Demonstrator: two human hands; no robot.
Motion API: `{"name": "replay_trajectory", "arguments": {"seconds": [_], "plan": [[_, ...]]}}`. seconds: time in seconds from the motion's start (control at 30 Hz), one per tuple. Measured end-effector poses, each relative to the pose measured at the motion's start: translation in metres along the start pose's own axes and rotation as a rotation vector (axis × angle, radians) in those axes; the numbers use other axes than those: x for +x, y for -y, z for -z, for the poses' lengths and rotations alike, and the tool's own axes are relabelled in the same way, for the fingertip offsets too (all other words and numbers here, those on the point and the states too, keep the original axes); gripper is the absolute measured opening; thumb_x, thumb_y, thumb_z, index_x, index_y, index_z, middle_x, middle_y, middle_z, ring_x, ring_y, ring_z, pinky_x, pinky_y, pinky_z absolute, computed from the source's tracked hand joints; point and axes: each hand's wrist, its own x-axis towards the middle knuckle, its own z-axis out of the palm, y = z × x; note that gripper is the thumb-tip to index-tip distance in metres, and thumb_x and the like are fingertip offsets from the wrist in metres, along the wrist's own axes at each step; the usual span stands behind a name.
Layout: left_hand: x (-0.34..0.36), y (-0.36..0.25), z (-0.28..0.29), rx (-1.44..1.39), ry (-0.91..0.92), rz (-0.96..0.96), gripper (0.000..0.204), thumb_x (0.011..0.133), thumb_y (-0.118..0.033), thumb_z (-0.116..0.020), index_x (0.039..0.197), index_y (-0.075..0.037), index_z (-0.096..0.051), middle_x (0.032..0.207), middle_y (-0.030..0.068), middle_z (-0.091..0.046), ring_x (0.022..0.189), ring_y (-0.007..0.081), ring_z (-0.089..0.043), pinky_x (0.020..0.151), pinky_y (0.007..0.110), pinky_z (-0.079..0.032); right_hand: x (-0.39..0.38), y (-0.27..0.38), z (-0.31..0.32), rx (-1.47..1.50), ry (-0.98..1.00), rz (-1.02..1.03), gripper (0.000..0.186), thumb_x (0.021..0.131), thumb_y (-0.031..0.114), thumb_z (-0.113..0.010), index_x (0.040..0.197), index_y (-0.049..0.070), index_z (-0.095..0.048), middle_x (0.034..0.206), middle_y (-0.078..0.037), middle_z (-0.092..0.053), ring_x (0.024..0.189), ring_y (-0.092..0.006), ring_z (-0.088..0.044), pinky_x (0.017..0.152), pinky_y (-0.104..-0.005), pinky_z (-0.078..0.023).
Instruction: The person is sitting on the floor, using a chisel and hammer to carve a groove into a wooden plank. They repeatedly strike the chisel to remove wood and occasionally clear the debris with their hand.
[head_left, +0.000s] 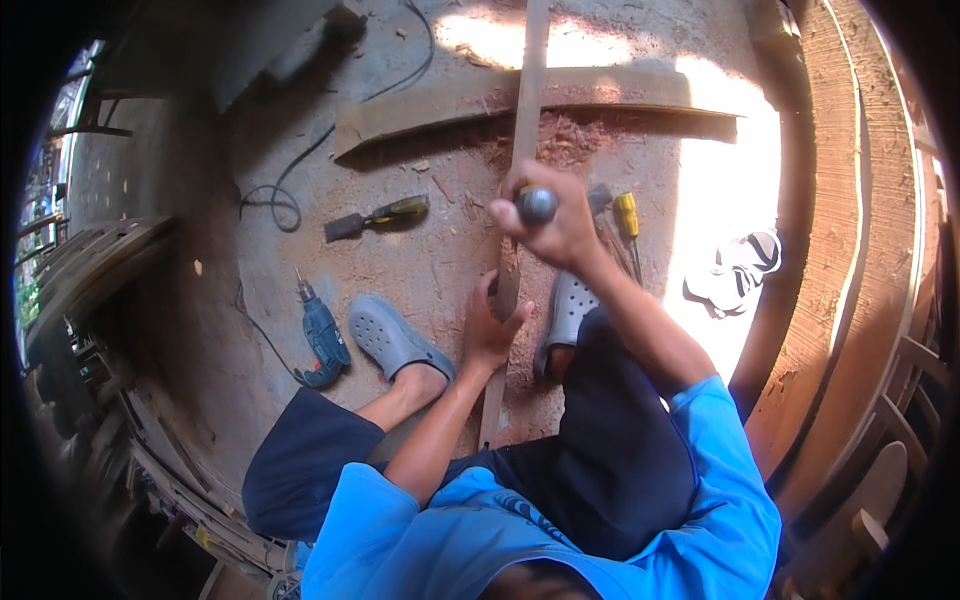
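Wood strip [528, 110] crosses near edge of plank [630, 88]; L hand [487, 333] grips it, R hand [556, 215] clenched on tool handle [537, 206]. Prob. chiselling, blade hidden; next stroke needs firm L hold.

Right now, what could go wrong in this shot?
The right hand grips a round-ended tool over the wooden strip that the left hand holds; a slip might catch that hand. The grey clogs flank the strip, so a glancing tool could strike one. The power drill lies near the left one and might be kicked.
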Motion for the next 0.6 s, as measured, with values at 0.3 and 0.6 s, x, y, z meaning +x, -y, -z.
{"name": "replay_trajectory", "arguments": {"seconds": [0.3, 0.6], "plan": [[0.0, 0.007, 0.002, -0.029, 0.015, 0.046, 0.077, 0.083, -0.038, -0.083, 0.141, 0.0, -0.049, 0.121, 0.018, -0.065, 0.111, 0.0279, -0.064, 0.096, 0.04, -0.051, 0.002, -0.008, -0.009, 0.085, -0.031, 0.065, 0.024, 0.083, 0.021, -0.074, 0.079, 0.004, -0.058, 0.068, -0.012, -0.059, 0.059, -0.0213, -0.057, 0.058, -0.0372, -0.048], [-0.001, 0.001, -0.002, 0.226, -0.015, 0.11, 0.076, 0.086, -0.034, -0.081, 0.144, 0.003, -0.047, 0.129, 0.0234, -0.063, 0.119, 0.033, -0.063, 0.101, 0.043, -0.05, 0.074, -0.019, 0.007, 0.188, -0.217, -0.321, 0.027, 0.09, 0.029, -0.067, 0.072, 0.012, -0.058, 0.065, 0.001, -0.059, 0.056, -0.0053, -0.053, 0.044, -0.0254, -0.041]]}}
